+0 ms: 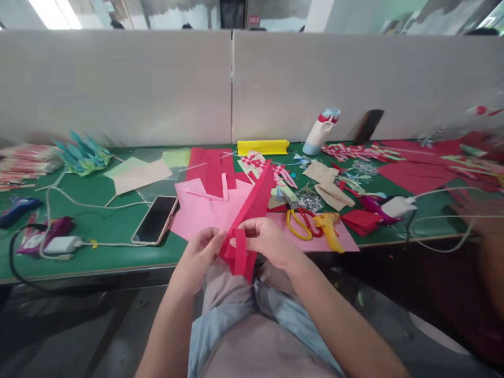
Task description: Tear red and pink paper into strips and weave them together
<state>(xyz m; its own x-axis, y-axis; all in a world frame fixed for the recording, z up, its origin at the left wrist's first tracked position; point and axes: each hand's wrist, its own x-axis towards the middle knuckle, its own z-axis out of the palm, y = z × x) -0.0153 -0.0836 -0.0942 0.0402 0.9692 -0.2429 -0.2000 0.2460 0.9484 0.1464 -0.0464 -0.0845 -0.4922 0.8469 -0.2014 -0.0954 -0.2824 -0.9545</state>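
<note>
Fingers of left hand [200,258] and right hand [268,242] pinch red paper [255,198] between them | pink paper [188,214] just beyond the fingers | light, even pinching should keep folds crisp

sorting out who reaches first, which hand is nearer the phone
Left. The left hand is just right of the phone, at its near end; the right hand is farther off, beyond the left hand, gripping the red paper.
</note>
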